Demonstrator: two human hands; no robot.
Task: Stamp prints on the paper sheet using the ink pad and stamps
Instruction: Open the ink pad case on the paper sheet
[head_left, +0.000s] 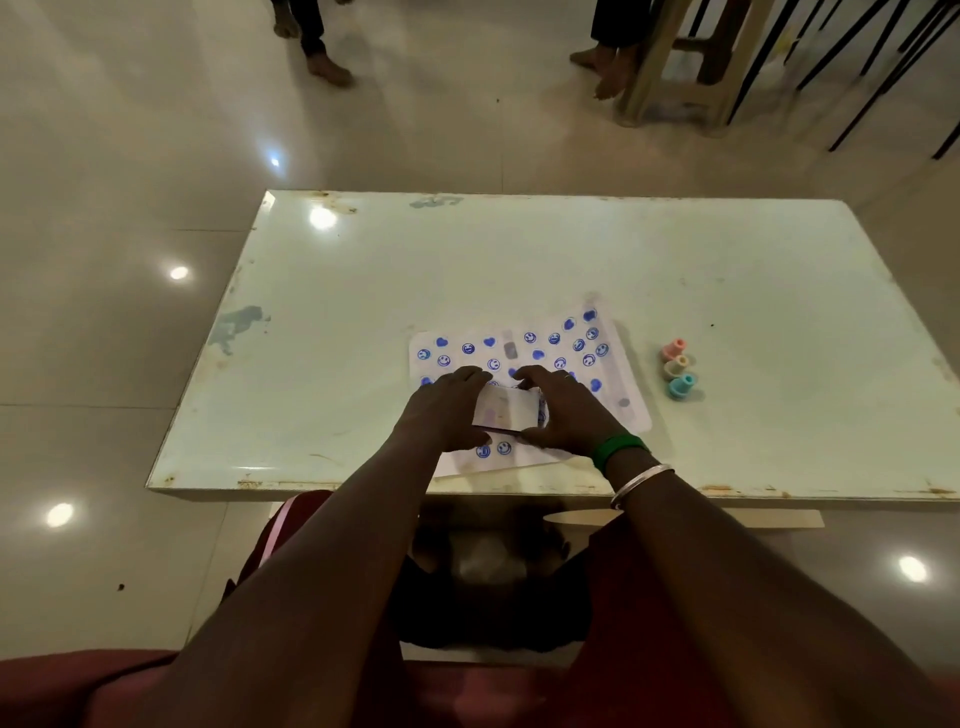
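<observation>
A white paper sheet (566, 353) lies on the table, covered with several blue smiley and heart prints. Over its near part, my left hand (447, 410) and my right hand (563, 410) both grip a small flat rectangular case, the ink pad (506, 408), from its two sides. Its pale lid faces up and looks closed or nearly closed. Three small stamps stand in a row to the right of the sheet: pink (674, 349), beige (676, 367) and blue (681, 386). Neither hand touches them.
The pale green table (519, 249) has worn, rusty edges. Beyond its far edge, on the tiled floor, are people's feet (327, 67), a wooden stool (685, 67) and dark chair legs (883, 62). My red-clothed knees sit under the near edge.
</observation>
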